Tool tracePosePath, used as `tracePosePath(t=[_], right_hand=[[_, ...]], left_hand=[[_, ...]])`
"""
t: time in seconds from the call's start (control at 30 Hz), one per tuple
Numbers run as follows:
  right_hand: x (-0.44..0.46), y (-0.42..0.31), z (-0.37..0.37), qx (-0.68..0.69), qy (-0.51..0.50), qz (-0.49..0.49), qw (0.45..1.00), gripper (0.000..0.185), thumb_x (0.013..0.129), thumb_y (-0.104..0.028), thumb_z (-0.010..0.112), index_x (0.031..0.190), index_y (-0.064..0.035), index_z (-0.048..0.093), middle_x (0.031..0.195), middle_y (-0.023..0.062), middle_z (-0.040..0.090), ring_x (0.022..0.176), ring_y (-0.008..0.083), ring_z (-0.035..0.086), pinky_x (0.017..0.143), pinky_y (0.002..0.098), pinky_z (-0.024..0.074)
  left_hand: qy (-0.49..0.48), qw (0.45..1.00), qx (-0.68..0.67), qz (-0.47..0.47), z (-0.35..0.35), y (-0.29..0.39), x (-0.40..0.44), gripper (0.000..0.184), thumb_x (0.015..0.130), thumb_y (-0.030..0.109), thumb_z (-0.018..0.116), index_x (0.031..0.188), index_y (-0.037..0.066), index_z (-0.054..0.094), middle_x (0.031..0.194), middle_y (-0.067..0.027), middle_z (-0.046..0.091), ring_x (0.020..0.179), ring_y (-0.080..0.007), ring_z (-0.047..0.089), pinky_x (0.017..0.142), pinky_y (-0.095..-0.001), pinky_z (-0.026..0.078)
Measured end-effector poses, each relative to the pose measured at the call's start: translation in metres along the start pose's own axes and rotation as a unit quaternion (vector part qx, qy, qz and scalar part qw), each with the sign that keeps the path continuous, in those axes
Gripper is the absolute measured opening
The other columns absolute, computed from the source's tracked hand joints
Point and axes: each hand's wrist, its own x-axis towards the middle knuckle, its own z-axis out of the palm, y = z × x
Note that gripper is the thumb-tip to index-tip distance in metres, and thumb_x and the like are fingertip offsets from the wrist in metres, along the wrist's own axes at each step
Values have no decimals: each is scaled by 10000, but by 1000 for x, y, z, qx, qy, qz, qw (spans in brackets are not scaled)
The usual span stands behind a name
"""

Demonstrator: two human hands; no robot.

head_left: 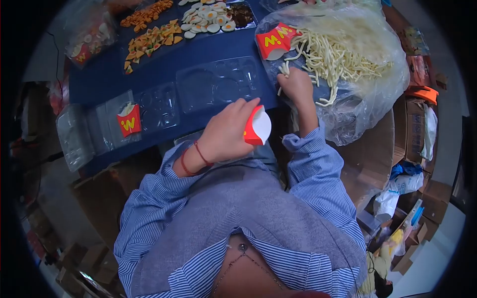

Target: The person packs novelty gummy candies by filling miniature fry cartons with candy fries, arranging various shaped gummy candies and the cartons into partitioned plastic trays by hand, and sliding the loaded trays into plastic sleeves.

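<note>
The red carton (255,126) is in the left hand (226,126), above the front edge of the blue table (107,74), close to the person's body. The fingers are closed around its side, and the carton tilts so that its white inner face turns to the right. The right hand (298,87), at the near side of the big clear bag, is narrowed on a few pale sticks (284,69) that poke out past the fingers.

Just beyond that hand, a heap of loose sticks (343,59), the same pale colour, spreads over the clear bag (348,124). A second carton (275,40), red with a yellow mark, lies at the heap's left edge.

Left of the hands, a large clear tray (216,87) with round hollows lies on the table, and a smaller clear tray (155,105) lies beside it. Further left, a filled carton (128,120) holding pale sticks lies on clear plastic packaging (102,119).

Along the far side are triangular pieces (151,42), orange pieces (146,15) and white egg-like pieces (208,19) with yellow centres. Next to the egg-like ones is a dark brown cluster (241,15), probably small separate pieces, though the view is too dim to be sure. A packed bag (94,35) is at the far left.
</note>
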Motion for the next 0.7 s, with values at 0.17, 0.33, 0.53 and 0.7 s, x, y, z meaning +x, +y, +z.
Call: tracePosePath(t=[0.17,0.33,0.53,0.7], right_hand=[[11,61,-13,613,-58,145,774,310,953,-319,594,935,-13,644,731,62,638,614,182,620,560,310,495],[35,46,-26,304,34,-49,951,192,930,-207,584,1011,-42,640,808,133,673,691,287,664,598,375,516],[59,39,-9,-172,51,-272,945,194,878,-166,580,1032,-61,632,855,199,659,785,384,642,650,423,487],[55,39,-26,334,71,-22,940,279,923,-317,583,879,-48,642,805,173,680,720,327,666,615,422,512]], left_hand=[[162,986,-28,-41,-4,-23,-12,881,629,201,777,1379,-22,375,1144,-188,501,1019,-370,560,874,-398,488],[166,985,-21,-43,-3,-20,-4,909,629,205,779,1391,-35,346,1152,-200,492,1046,-372,552,887,-401,486],[161,984,-22,-67,-5,-24,-12,911,630,213,785,1390,-34,349,1158,-193,495,1068,-371,549,896,-397,487],[210,975,28,-63,-10,-31,-10,920,628,246,811,1381,-34,362,1141,-185,503,1053,-356,552,878,-393,496]])
